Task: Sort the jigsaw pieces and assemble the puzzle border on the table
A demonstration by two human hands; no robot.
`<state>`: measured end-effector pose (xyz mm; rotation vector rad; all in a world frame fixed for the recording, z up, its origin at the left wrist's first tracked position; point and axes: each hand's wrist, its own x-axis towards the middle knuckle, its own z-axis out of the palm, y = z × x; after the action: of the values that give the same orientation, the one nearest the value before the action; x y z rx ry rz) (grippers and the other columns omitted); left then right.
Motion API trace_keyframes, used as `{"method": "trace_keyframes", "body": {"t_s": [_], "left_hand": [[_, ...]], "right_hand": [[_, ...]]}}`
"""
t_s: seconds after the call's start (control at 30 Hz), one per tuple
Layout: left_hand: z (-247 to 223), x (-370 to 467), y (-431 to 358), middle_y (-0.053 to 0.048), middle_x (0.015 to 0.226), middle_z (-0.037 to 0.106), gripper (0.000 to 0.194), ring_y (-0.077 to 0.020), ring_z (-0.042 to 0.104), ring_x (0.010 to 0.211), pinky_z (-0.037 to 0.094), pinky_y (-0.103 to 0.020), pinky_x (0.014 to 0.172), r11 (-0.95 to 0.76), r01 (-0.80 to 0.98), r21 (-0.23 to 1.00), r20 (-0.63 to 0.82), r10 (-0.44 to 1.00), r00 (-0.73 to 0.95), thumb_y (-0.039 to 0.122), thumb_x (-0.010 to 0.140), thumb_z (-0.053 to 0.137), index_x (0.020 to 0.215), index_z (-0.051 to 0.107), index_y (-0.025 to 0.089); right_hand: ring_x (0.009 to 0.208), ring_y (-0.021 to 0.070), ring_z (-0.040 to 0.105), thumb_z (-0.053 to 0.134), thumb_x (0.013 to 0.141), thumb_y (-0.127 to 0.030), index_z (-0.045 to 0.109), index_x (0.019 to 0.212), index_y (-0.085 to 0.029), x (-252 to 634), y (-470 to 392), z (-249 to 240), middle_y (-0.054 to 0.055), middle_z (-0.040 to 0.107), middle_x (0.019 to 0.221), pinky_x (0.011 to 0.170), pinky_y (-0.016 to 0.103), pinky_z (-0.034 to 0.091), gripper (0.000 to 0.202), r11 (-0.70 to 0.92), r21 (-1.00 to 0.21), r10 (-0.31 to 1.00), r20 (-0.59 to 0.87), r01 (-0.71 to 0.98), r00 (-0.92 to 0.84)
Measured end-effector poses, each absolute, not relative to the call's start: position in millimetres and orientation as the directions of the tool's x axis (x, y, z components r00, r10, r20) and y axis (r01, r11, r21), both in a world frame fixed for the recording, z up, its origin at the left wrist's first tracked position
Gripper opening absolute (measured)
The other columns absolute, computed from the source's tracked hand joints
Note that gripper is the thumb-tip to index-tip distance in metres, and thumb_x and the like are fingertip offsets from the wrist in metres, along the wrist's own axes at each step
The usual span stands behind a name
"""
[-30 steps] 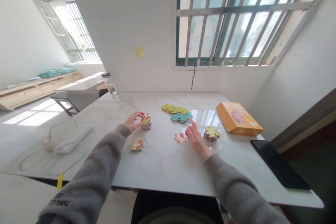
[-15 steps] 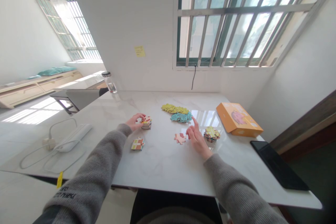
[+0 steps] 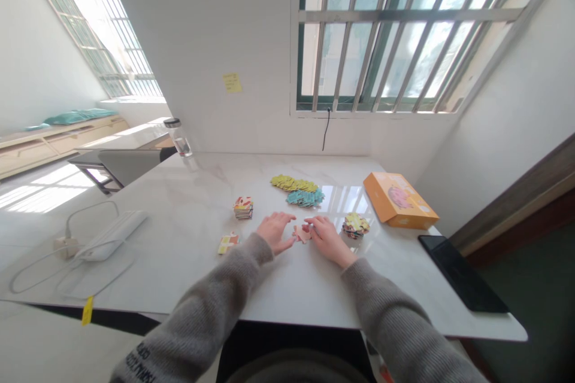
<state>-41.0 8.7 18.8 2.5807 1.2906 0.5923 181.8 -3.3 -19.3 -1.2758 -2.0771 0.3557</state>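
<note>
Pink cardboard puzzle work [image 3: 302, 236] lay flat on the white table [image 3: 309, 290], a little below the centre of the frame, between the person's two hands; whether it was one piece or several joined could not be told. On its left the left hand [image 3: 275, 233] was open, thumb and fingers spread apart, their tips close to the pink edge. On its right the right hand [image 3: 329, 239] had its fingers bent over the upper right edge; whether they pinched anything could not be told.

Above the hands, near mid-frame, yellow-green pieces [image 3: 293, 183] lay in an overlapping row, with teal pieces [image 3: 305, 198] just below them. A neat stack [image 3: 243, 208] stood left of centre, and a smaller pile [image 3: 227, 244] lay below it. Right of the right hand stood another stack [image 3: 356, 225], its top piece yellowish. Farther right sat an orange box [image 3: 381, 200], with a black tablet [image 3: 462, 275] at lower right.
</note>
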Motion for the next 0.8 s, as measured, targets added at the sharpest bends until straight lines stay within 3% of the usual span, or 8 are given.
{"method": "trace_keyframes", "body": {"t_s": [0.1, 0.23, 0.37, 0.47, 0.57, 0.67, 0.8], "left_hand": [[0.4, -15.8, 3.5, -0.011, 0.123, 0.063, 0.051, -0.0323, 0.055, 0.116, 0.045, -0.047, 0.093, -0.557, 0.762, 0.331, 0.222, 0.831, 0.511, 0.035, 0.077, 0.069, 0.125, 0.055, 0.021], [-13.0, -14.7, 14.0, -0.008, 0.112, 0.067, 0.045, -0.0305, 0.057, 0.108, 0.044, -0.045, 0.091, -0.559, 0.738, 0.378, 0.24, 0.829, 0.505, 0.032, 0.075, 0.072, 0.116, 0.059, 0.022], [-22.3, -24.4, 21.7, -0.008, 0.097, 0.069, 0.039, -0.029, 0.06, 0.094, 0.047, -0.043, 0.084, -0.615, 0.672, 0.412, 0.337, 0.788, 0.515, 0.029, 0.066, 0.074, 0.101, 0.06, 0.019], [-30.7, -28.6, 22.7, -0.005, 0.089, 0.067, 0.035, -0.0252, 0.062, 0.085, 0.048, -0.041, 0.08, -0.655, 0.598, 0.461, 0.455, 0.754, 0.474, 0.023, 0.063, 0.072, 0.094, 0.057, 0.02], [-35.3, -29.7, 23.0, -0.003, 0.089, 0.065, 0.036, -0.0227, 0.063, 0.084, 0.051, -0.039, 0.08, -0.704, 0.48, 0.523, 0.544, 0.709, 0.448, 0.019, 0.061, 0.071, 0.093, 0.055, 0.022], [-32.6, -29.1, 22.7, -0.004, 0.095, 0.064, 0.033, -0.0221, 0.063, 0.091, 0.052, -0.038, 0.085, -0.786, 0.353, 0.507, 0.617, 0.617, 0.488, 0.02, 0.064, 0.072, 0.092, 0.056, 0.022], [-21.3, -29.1, 18.3, -0.006, 0.098, 0.058, 0.014, -0.0208, 0.06, 0.093, 0.052, -0.037, 0.086, -0.805, 0.403, 0.435, 0.688, 0.586, 0.428, 0.021, 0.076, 0.066, 0.088, 0.059, 0.021]], "right_hand": [[0.107, 0.0249, 0.055, 0.041, 0.097, -0.013, 0.062, 0.121, -0.02, 182.5, -3.7, -19.8, 0.01, 0.067, 0.113, 0.095, 0.04, 0.043, 0.032, 0.477, -0.541, 0.874, 0.37, 0.692, -0.314], [0.109, 0.0248, 0.054, 0.045, 0.095, -0.012, 0.061, 0.122, -0.021, 182.2, -6.1, -15.7, 0.009, 0.068, 0.114, 0.096, 0.041, 0.042, 0.033, 0.475, -0.541, 0.878, 0.346, 0.695, -0.33], [0.11, 0.0252, 0.055, 0.048, 0.091, -0.011, 0.061, 0.122, -0.022, 180.4, -11.7, -7.1, 0.009, 0.068, 0.113, 0.098, 0.044, 0.041, 0.035, 0.487, -0.579, 0.873, 0.313, 0.653, -0.373], [0.103, 0.0218, 0.059, 0.05, 0.092, -0.016, 0.061, 0.122, -0.022, 178.5, -14.3, -2.4, 0.008, 0.066, 0.109, 0.094, 0.04, 0.044, 0.033, 0.495, -0.684, 0.861, 0.304, 0.536, -0.408], [0.089, 0.0185, 0.061, 0.052, 0.092, -0.026, 0.059, 0.123, -0.02, 176.8, -13.9, -0.7, 0.007, 0.062, 0.104, 0.081, 0.035, 0.049, 0.032, 0.38, -0.824, 0.905, 0.238, 0.42, -0.353], [0.077, 0.0158, 0.059, 0.055, 0.089, -0.03, 0.057, 0.125, -0.019, 175.6, -13.9, 1.4, 0.002, 0.058, 0.089, 0.072, 0.031, 0.049, 0.038, 0.235, -0.938, 0.93, 0.141, 0.256, -0.338], [0.066, 0.0117, 0.055, 0.056, 0.086, -0.031, 0.059, 0.123, -0.021, 173.8, -18.2, 8.3, -0.002, 0.055, 0.082, 0.058, 0.025, 0.044, 0.039, 0.078, -0.993, 0.95, 0.048, 0.087, -0.31]]}}
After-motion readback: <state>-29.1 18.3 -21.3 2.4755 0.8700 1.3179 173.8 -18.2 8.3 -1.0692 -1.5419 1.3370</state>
